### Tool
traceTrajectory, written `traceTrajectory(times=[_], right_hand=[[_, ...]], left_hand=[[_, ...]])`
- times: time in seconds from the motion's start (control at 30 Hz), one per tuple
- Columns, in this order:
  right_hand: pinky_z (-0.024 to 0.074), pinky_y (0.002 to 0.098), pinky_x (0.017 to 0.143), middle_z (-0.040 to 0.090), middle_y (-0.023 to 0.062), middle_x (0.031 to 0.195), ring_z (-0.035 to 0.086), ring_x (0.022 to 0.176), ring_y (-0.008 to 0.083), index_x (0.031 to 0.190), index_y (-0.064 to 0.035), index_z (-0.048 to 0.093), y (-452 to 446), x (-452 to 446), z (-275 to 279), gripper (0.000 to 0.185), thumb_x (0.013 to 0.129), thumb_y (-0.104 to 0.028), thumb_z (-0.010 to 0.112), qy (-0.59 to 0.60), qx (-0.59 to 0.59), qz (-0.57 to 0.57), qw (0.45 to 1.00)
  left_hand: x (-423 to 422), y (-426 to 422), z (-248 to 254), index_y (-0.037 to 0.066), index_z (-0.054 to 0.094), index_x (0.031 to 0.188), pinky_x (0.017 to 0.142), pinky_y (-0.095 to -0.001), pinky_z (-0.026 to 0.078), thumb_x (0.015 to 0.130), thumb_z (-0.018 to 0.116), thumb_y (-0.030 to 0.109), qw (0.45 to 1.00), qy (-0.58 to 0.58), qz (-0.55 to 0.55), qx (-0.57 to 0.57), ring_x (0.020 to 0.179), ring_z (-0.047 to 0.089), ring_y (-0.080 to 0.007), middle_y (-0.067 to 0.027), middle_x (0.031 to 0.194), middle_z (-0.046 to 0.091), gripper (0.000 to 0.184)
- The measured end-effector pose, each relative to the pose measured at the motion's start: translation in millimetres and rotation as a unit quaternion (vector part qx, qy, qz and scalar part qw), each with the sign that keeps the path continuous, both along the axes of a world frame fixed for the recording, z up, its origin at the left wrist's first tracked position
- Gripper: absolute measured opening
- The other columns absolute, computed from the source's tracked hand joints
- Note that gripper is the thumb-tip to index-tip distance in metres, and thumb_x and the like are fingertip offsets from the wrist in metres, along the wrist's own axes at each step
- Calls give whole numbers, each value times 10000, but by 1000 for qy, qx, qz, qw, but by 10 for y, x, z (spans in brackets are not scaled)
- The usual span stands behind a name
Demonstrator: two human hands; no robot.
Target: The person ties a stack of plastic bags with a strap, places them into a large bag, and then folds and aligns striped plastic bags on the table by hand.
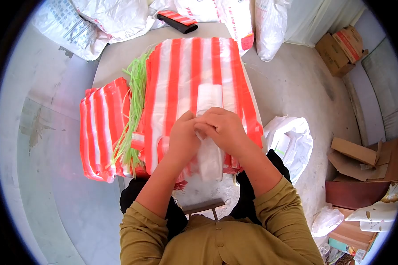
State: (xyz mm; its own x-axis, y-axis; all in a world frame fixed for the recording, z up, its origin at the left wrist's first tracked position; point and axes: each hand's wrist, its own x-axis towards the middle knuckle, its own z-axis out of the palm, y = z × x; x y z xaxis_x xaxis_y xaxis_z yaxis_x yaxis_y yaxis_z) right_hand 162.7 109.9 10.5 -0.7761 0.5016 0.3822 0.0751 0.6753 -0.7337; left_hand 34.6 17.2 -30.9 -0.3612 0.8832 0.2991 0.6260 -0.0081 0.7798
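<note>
1. We saw left hand (pixel 182 133) and right hand (pixel 223 128) meet — fingers curled, pinching the white plastic strip (pixel 210 94).
2. We noted it extended beyond and below the fingers — far end over the striped stack (pixel 185 66).

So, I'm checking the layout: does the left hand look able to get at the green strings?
Probably yes: the green strings lie mostly uncovered left of the striped stack, though the left hand is busy at the white plastic.

Pale table (pixel 119 55): large striped stack (pixel 183 75), green strands (pixel 137 88) alongside, smaller striped pile (pixel 102 128) at left, dark bundle (pixel 177 22) (far edge).
</note>
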Motion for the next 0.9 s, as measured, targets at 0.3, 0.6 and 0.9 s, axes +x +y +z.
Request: traceTrajectory(times=[0.3,0.6,0.9], right_hand=[[512,263,728,659,38,892,624,815,103,1079,-11,692,120,-10,-181,148,950,-49,631,41,-342,-36,938],[497,248,767,605,19,957,579,859,93,1126,-28,602,138,38,-265,224,905,-1,627,1,-261,16,965],[529,341,808,626,98,975,637,881,220,1125,-32,633,130,52,-259,256,874,-39,684,-40,-210,13,977]], left_hand=[[-32,-24,-2,4,691,874,644,-337,466,821,690,-24,999,-27,-25,28,723,576,-236,-101,798,557,60],[-51,-34,-43,9,654,937,685,-256,445,911,660,8,978,-209,11,29,742,536,-94,3,826,581,27],[-148,-81,145,48,641,952,684,-197,395,958,626,62,907,-419,24,-17,760,473,-23,69,821,551,21]])
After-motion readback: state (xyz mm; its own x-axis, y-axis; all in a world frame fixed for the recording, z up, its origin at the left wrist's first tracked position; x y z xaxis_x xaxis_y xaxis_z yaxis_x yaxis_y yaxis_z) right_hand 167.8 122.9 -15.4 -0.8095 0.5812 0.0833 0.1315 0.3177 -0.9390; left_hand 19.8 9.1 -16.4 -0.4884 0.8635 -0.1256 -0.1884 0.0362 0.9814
